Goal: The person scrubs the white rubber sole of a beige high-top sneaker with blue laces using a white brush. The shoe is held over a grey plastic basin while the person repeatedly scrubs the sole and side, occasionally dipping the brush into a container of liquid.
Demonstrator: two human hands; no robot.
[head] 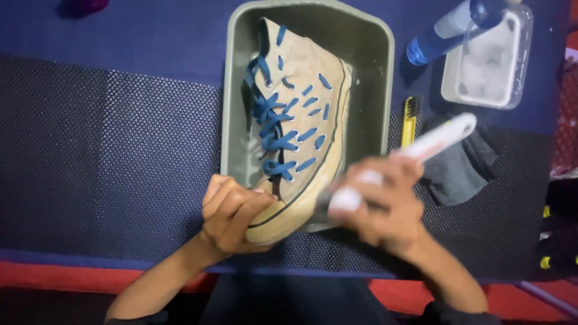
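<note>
At frame centre: a tan high-top shoe with blue laces is lying in a grey-green basin, toe toward the lower edge.
Long axis: upper centre to lower centre — heel far, toe near.
Left hand: fingers curled around the toe cap from the left.
Right hand: closed on a white brush, blurred; it sits just right of the toe — handle angled to the upper right.
Nearer hand: both are at the toe.

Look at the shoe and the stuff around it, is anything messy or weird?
Nothing looks spilled or broken. The tan shoe lies on its side in the grey tub, its toe poking over the rim. The left hand grips the toe; the right hand holds a white brush, blurred.
</note>
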